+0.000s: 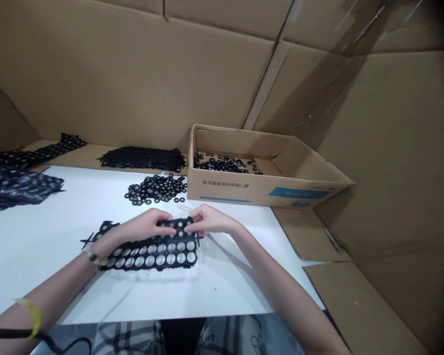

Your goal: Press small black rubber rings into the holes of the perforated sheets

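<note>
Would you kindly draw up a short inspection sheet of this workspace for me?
Surface: white table, in use.
Job's things: black perforated sheet with round grey discs in its holes.
Clutter: pile of loose black rings; cardboard box holding more rings; stacked black strips; heap of black sheets at far left.
Hands: left hand and right hand both hold the sheet's far edge.
Cables: black cable at lower left, beside yellow tape.
Surroundings: cardboard walls around the table; plaid trousers below it.
</note>
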`<action>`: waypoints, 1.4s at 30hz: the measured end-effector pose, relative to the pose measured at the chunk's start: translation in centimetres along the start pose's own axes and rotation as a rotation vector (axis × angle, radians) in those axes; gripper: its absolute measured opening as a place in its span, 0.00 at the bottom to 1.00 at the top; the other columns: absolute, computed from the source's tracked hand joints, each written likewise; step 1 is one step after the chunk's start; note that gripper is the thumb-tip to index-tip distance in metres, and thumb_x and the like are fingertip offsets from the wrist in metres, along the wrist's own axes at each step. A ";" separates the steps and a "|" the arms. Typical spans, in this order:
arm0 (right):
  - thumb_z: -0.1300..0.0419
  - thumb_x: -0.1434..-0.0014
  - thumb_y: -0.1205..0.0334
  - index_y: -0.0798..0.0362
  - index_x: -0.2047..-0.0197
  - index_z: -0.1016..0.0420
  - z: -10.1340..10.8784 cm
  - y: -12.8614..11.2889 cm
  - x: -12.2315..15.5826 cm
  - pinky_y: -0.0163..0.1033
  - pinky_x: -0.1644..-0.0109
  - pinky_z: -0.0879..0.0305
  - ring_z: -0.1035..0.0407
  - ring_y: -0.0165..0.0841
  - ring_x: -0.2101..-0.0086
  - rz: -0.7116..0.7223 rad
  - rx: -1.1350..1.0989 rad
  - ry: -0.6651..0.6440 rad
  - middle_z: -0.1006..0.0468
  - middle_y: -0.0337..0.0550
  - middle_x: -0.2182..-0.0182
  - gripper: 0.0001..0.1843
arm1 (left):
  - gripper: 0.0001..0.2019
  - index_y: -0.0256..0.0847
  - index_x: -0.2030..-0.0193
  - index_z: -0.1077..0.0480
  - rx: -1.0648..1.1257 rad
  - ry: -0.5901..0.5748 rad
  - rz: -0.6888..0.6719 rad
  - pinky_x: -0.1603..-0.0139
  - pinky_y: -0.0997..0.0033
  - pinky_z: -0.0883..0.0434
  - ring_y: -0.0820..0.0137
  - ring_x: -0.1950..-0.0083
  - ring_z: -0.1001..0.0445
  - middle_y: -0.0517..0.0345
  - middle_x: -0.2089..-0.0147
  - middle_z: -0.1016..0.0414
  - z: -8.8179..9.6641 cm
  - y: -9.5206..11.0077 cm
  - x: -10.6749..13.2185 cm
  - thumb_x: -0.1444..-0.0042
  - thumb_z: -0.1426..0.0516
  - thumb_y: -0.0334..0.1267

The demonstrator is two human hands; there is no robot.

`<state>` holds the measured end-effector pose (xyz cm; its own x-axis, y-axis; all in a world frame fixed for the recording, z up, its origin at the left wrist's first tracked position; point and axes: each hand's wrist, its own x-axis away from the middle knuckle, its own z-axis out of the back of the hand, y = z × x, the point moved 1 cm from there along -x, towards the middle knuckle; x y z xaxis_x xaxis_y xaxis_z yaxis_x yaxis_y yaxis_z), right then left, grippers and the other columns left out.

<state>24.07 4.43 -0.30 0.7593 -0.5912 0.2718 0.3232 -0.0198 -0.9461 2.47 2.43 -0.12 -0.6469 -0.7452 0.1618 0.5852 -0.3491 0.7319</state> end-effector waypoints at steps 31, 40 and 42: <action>0.50 0.38 0.58 0.50 0.52 0.39 -0.1 0.1 3.2 0.30 0.70 0.43 0.35 0.27 0.78 0.333 0.685 0.665 0.27 0.35 0.74 0.11 | 0.11 0.41 0.63 0.27 -0.306 -0.056 0.018 0.66 0.74 0.38 0.67 0.66 0.29 0.56 0.66 0.24 -3.1 2.5 -2.5 0.46 0.46 0.44; 0.61 0.34 0.48 0.53 0.69 0.25 0.0 1.2 2.4 0.34 0.63 0.39 0.33 0.31 0.69 0.505 0.338 0.719 0.28 0.42 0.73 0.29 | 0.15 0.40 0.66 0.27 -0.145 -0.146 0.020 0.67 0.75 0.38 0.68 0.68 0.30 0.58 0.68 0.24 -2.5 2.0 -3.0 0.47 0.45 0.49; 0.65 0.35 0.43 0.54 0.73 0.26 -0.2 1.8 1.5 0.33 0.72 0.41 0.36 0.30 0.76 0.406 0.064 0.670 0.31 0.41 0.79 0.35 | 0.16 0.39 0.64 0.30 -0.072 -0.067 0.003 0.65 0.74 0.37 0.67 0.66 0.30 0.58 0.66 0.25 -2.7 1.4 -2.6 0.44 0.48 0.51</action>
<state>25.67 3.37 -1.62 0.3295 -0.9027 -0.2767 0.1407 0.3367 -0.9310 6.31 2.38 -1.30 -0.6749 -0.7076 0.2096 0.6191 -0.3883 0.6825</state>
